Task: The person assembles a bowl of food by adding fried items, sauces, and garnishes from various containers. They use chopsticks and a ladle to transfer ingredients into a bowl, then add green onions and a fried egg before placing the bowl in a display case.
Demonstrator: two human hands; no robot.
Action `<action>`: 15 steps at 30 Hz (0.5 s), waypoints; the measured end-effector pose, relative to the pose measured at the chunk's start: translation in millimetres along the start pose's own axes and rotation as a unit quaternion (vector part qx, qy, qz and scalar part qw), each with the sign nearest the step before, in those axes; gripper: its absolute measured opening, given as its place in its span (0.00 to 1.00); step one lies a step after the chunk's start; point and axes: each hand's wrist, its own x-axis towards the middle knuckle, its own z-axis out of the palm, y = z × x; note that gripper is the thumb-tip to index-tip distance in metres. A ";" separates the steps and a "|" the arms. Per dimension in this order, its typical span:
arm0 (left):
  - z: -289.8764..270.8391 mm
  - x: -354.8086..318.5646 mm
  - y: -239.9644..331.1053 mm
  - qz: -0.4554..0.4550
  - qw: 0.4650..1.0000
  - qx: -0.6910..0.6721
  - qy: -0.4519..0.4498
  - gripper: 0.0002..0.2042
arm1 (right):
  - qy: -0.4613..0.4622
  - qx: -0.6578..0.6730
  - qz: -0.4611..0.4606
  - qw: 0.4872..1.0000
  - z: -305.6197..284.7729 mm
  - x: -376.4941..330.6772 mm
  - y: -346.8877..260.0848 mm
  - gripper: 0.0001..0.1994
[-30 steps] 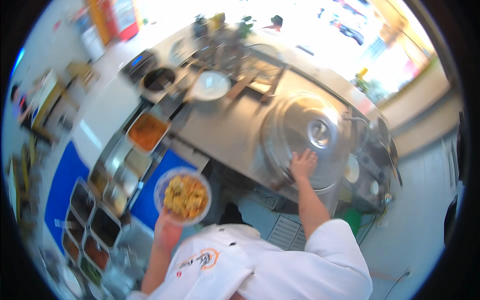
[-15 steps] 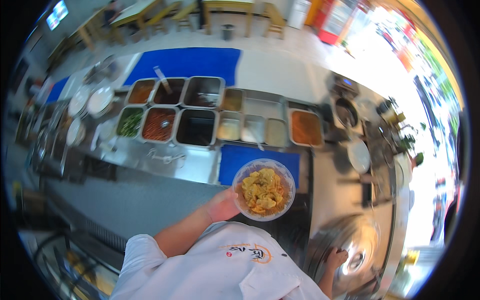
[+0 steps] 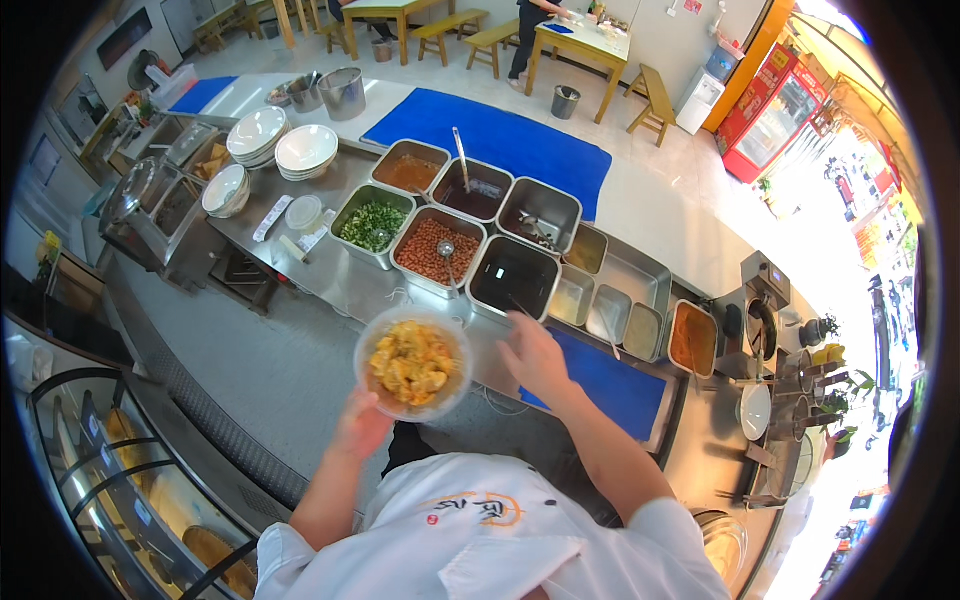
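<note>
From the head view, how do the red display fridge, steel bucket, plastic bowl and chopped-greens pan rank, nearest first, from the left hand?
1. Plastic bowl, in the left hand.
2. Chopped-greens pan, ahead.
3. Steel bucket, counter's far side.
4. Red display fridge, far right.

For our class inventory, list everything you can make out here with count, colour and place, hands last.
Plastic bowl: one, clear, in left hand.
Food: one heap, yellow-orange, in that bowl.
Large pans: six, silver, middle of the counter.
Small pans: four, silver, right of those.
Orange-filled pan: one, silver, farther right.
Bowl stacks: three, white, counter's left.
Mats: three, blue, on counter.
Fridge: one, red, upper right.
Benches: several, yellow-brown, top of picture.
Jacket: one, white, on the person.
Left hand: one, bare, gripping the bowl.
Right hand: one, bare, near the front-right large pan.
</note>
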 end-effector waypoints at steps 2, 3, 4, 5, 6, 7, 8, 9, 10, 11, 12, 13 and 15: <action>-32.4 7.3 25.7 0.011 0.999 0.026 0.035 0.38 | -0.059 -0.035 0.054 0.996 40.0 45.9 -17.6 0.27; -46.9 16.8 39.1 0.013 0.999 0.031 0.043 0.38 | -0.065 -0.043 0.081 0.994 57.5 69.4 -20.6 0.25; -59.1 19.7 49.4 0.008 0.998 0.035 0.057 0.38 | -0.075 -0.048 0.112 0.990 74.3 83.3 -22.4 0.22; -70.7 26.1 59.0 -0.005 0.998 0.028 0.055 0.37 | -0.081 -0.053 0.139 0.986 88.6 94.4 -21.3 0.20; -81.6 33.3 67.0 -0.019 0.998 0.021 0.052 0.37 | -0.035 -0.019 0.154 0.987 102.6 97.7 -15.6 0.18; -90.3 43.2 77.0 -0.030 0.998 0.018 0.048 0.37 | 0.015 0.019 0.164 0.986 117.5 104.0 -9.2 0.16; -97.0 51.0 84.4 -0.049 0.998 0.008 0.044 0.36 | 0.064 0.057 0.173 0.981 127.6 109.1 -10.3 0.14; -101.3 59.7 89.7 -0.070 0.997 -0.002 0.040 0.36 | 0.101 0.107 0.220 0.964 135.4 117.2 -8.2 0.12; -104.1 68.6 92.8 -0.093 0.995 -0.012 0.035 0.36 | 0.139 0.155 0.266 0.941 137.1 129.9 -7.0 0.10; -108.0 78.6 94.8 -0.112 0.993 -0.020 0.028 0.35 | 0.177 0.203 0.310 0.912 134.8 145.3 -12.3 0.09; -111.2 89.1 95.2 -0.131 0.991 -0.028 0.021 0.34 | 0.178 0.287 0.366 0.867 132.8 157.7 -18.2 0.09; -113.2 101.1 95.1 -0.149 0.988 -0.035 0.012 0.33 | 0.189 0.206 0.292 0.915 136.6 159.8 -17.0 0.09; -112.9 119.7 88.6 -0.178 0.983 -0.055 0.008 0.32 | 0.195 0.034 0.133 0.971 139.6 160.8 -11.3 0.09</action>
